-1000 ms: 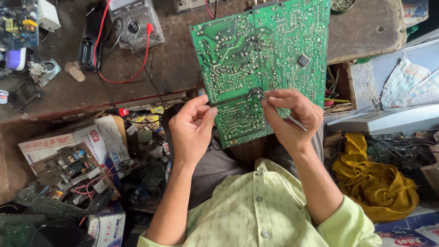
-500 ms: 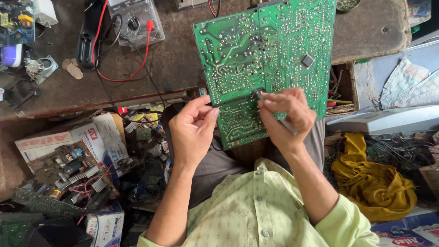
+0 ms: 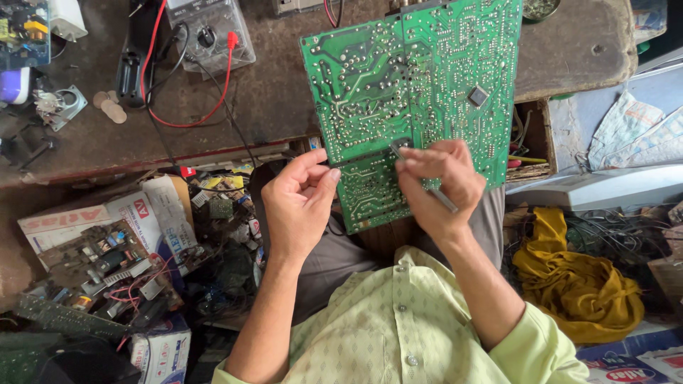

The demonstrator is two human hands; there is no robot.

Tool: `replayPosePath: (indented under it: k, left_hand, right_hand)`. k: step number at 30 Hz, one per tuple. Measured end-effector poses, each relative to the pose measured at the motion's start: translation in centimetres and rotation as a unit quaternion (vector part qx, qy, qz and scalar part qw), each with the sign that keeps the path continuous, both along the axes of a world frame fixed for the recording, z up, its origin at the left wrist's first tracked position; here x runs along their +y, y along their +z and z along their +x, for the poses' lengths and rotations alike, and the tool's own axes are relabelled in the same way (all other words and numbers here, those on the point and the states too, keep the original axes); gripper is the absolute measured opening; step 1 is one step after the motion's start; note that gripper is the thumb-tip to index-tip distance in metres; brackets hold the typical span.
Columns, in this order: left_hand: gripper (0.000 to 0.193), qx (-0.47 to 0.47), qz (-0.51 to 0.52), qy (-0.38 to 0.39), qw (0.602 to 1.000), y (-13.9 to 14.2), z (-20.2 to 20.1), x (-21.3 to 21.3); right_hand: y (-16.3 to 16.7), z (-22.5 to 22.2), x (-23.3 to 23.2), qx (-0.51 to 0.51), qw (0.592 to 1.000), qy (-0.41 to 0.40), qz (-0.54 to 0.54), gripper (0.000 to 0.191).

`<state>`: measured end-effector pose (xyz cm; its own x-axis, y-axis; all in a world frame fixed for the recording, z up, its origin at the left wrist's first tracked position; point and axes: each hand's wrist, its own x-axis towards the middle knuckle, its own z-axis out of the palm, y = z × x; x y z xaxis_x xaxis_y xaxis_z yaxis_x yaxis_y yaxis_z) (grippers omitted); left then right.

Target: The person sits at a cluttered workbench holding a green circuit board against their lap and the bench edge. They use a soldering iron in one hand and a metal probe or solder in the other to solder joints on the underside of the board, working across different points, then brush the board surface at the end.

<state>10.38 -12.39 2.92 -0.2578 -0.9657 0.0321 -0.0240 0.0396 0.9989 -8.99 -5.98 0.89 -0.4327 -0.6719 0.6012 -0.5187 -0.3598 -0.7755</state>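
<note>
You have a large green circuit board (image 3: 420, 92) turned solder side up, its face dotted with silver joints and pale traces, one small dark square chip near its right edge. It leans from your lap onto the worktop edge. A thin metal tool (image 3: 427, 181) lies slantwise against its lower part.

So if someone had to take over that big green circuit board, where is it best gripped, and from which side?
Probably by its bare lower-left edge, coming from the left, as the left hand does now, pinching the large green circuit board at its rim. The board stands tilted, solder side up, so an edge grip keeps skin off the solder points. The right hand, holding a thin metal tool, occupies the middle.
</note>
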Motion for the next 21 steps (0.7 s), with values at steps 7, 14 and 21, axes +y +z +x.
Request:
replayPosePath:
  k: [7,14,21]
  left_hand:
    - [0.028,-0.023,-0.007,0.002,1.000,0.2,0.0,0.0]
    - [0.028,-0.003,-0.002,0.000,1.000,0.1,-0.1,0.1]
    - [0.028,-0.019,-0.004,0.000,1.000,0.1,0.1,0.1]
  right_hand:
    - [-0.7,0.2,0.1,-0.020,1.000,0.014,0.003,0.024]
    - [-1.0,-0.7,1.0,0.011,1.000,-0.021,0.016,0.023]
    - [-1.9,-1.0,1.1,0.041,0.999,-0.008,0.002,0.022]
